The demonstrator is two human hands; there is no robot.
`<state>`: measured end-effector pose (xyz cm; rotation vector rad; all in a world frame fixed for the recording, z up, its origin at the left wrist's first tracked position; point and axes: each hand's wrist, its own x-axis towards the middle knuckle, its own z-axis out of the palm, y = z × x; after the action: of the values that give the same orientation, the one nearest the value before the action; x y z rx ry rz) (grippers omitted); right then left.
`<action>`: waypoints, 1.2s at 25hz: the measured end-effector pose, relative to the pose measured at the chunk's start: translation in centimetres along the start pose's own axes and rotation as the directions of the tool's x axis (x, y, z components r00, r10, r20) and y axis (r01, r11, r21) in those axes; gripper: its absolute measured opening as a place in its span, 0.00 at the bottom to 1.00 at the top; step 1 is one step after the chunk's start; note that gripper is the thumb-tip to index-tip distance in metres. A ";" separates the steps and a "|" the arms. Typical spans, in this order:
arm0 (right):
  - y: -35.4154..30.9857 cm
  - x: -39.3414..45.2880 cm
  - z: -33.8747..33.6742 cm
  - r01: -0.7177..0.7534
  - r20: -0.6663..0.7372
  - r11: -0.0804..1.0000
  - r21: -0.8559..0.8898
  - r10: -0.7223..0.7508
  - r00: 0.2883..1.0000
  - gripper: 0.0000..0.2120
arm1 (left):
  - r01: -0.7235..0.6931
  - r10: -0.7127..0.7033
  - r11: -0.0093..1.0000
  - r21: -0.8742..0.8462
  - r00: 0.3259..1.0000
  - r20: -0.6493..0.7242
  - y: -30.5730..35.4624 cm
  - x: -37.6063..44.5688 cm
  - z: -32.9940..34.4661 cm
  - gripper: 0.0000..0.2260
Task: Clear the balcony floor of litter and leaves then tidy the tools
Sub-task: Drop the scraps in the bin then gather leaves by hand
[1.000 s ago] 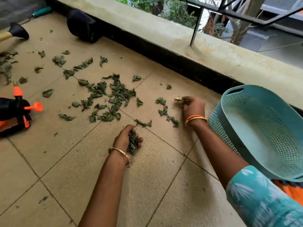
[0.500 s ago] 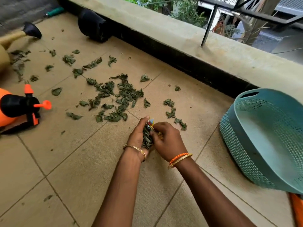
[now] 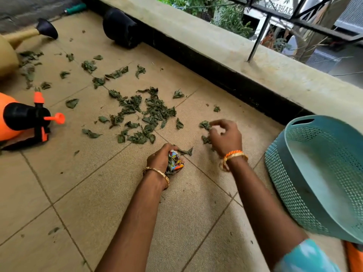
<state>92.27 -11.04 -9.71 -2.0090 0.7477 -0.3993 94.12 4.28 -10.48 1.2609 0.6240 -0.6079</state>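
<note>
Partial lettering on sign [image 3: 282, 9] beyond railing, cut off; unreadable

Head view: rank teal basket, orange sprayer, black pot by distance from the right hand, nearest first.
Measured from the right hand:
1. Teal basket, just to its right, tipped on its side.
2. Black pot, up and to the left against the parapet wall.
3. Orange sprayer, far left across the leaf scatter.
Pot and sprayer are fairly close in rank; the sprayer looks somewhat farther.

A home balcony: beige square floor tiles [image 3: 59, 183] strewn with green leaves [image 3: 151, 110], a low concrete parapet [image 3: 216, 46] with black metal railing [image 3: 259, 36] at 1 o'clock, trees and neighbouring buildings beyond, an orange-and-black garden sprayer [image 3: 21, 118] at 9 o'clock.
</note>
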 end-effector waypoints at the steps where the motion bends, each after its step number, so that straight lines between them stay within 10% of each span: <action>1: 0.2 2.4 0.2 -0.007 0.038 0.997 -0.077 0.010 0.999 0.13 | 0.026 -0.025 0.999 -0.026 1.000 0.011 0.1 0.1 -0.3 0.08; 6: 1.3 9.4 1.6 0.137 0.349 0.908 -0.396 0.011 0.937 0.31 | 0.051 -0.051 0.992 -0.111 0.999 0.011 0.4 0.2 -0.9 0.14; 13: 2.9 2.7 0.2 0.499 0.586 0.742 -0.448 -0.179 0.791 0.26 | 0.118 -0.118 0.986 -0.114 0.993 0.009 0.3 0.5 -2.1 0.16; 19: 4.4 0.1 -0.4 0.531 0.368 0.743 -0.407 -0.398 0.840 0.12 | 0.107 -0.102 0.994 -0.038 0.989 0.108 0.2 -0.2 -1.2 0.11; 23: 1.8 -1.5 -0.2 0.319 0.093 0.932 -0.173 -0.307 0.947 0.10 | 0.057 -0.068 0.996 0.063 0.980 0.185 -1.0 -0.2 -0.9 0.12; 30: 0.6 -9.4 1.4 0.196 0.233 0.980 0.032 -0.198 0.952 0.07 | -0.014 -0.025 0.970 0.243 0.987 0.159 -3.0 -0.8 -1.6 0.17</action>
<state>85.66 -4.33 -10.81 -2.0856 0.3986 -0.2711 91.24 5.31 -12.20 1.4222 0.4265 -0.8014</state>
